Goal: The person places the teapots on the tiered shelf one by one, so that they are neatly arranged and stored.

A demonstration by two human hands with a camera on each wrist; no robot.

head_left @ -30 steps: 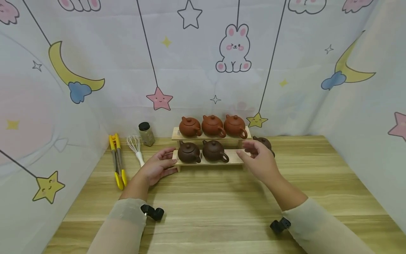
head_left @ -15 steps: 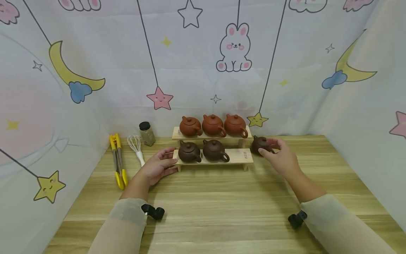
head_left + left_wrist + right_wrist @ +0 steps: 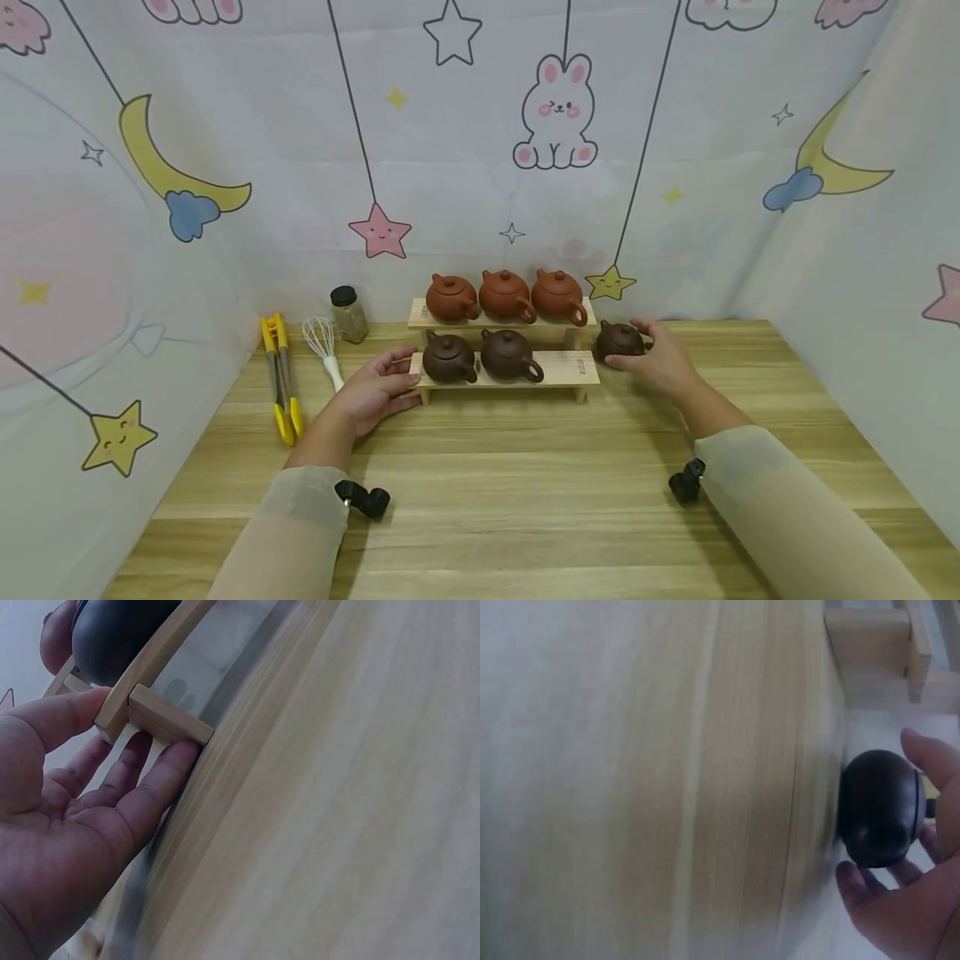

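A two-tier wooden rack (image 3: 573,367) stands at the back of the table. Its top shelf carries three reddish teapots (image 3: 506,295), and its lower shelf two dark brown teapots (image 3: 480,357) at the left. My left hand (image 3: 375,393) rests against the lower shelf's left end. In the left wrist view the thumb (image 3: 56,720) touches the plank (image 3: 154,656) and straight fingers lie against the leg. Right of the rack a third dark teapot (image 3: 618,340) stands on the table. My right hand (image 3: 636,346) grips it, thumb in front and fingers behind. The right wrist view shows that teapot (image 3: 877,808) between my fingers (image 3: 932,761).
Yellow tongs (image 3: 279,379), a whisk (image 3: 322,346) and a black-capped spice jar (image 3: 348,315) lie left of the rack. Printed cloth walls (image 3: 112,250) close in the back and both sides. The wooden table (image 3: 510,500) stretches toward me in front of the rack.
My right hand moved from the lower shelf's right end rightward and back, and closed around the dark teapot on the table. The left hand stayed at the rack.
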